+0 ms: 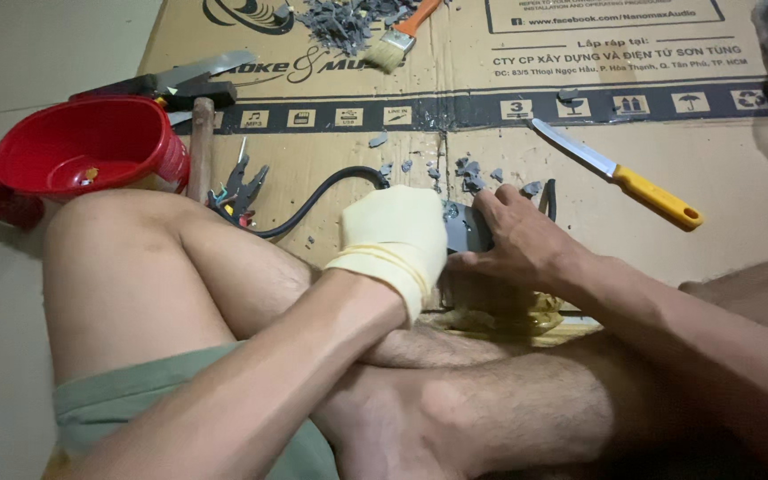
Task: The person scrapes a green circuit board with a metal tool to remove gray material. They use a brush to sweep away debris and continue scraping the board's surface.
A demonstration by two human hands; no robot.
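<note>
Left hand (395, 233) in a pale yellow glove, fingers curled closed over a grey block (466, 229). Right hand (517, 244) bare, fingers bent, gripping the same block from the other side. Block sits low over the crossed legs, above the cardboard sheet (455, 156). Black cable (317, 196) runs off left from it. Grey chips (468, 169) just beyond. Yellow-handled knife (620, 176) lies right, red bowl (82, 147) far left, brush (399, 34) at top.

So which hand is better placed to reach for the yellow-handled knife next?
Probably the right hand: it is bare, rests on the grey part, and lies nearer the knife. The gloved left hand sits on the part's far side.
</note>
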